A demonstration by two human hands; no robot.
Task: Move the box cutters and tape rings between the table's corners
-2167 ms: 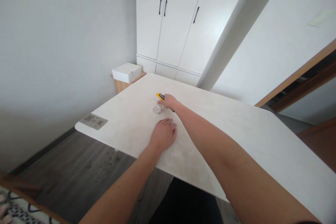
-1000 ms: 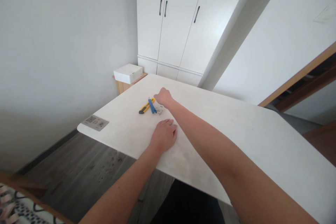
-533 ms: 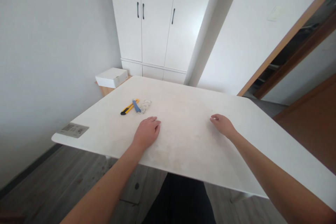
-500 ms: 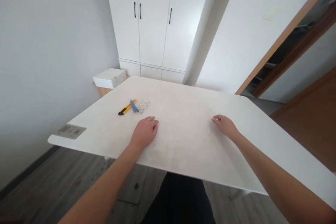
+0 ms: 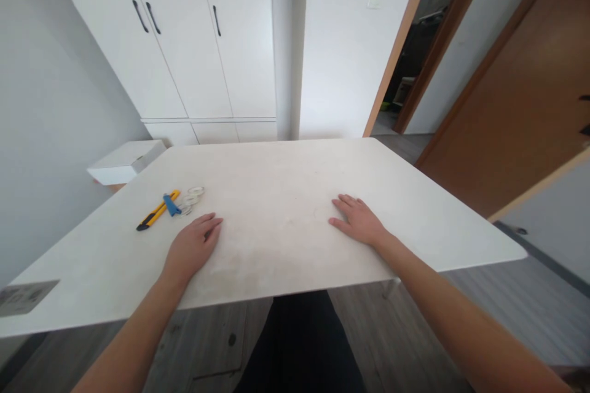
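My left hand (image 5: 192,249) rests on the white table (image 5: 276,172), its fingers loosely stretched and holding nothing. Just beyond it, towards the left, lie several clear rings (image 5: 190,199) that look like small tape rolls. A small blue tool (image 5: 172,204), whose kind I cannot make out, lies against them. It partly covers a yellow and black utility knife (image 5: 154,215), which lies at a slant. On the right half of the table, my right hand (image 5: 357,219) lies palm down with fingers spread and nothing in it.
A printed label (image 5: 27,298) sticks to the table's near left corner. Behind the far left corner stands a white box (image 5: 126,159). White cabinets (image 5: 239,43) line the back, and a brown door (image 5: 516,92) and a doorway are at the right.
The view has turned to the right and levelled, so the table's right corner now shows. My right hand has gone from curled fingers to spread ones on the tabletop. The tools lie unmoved.
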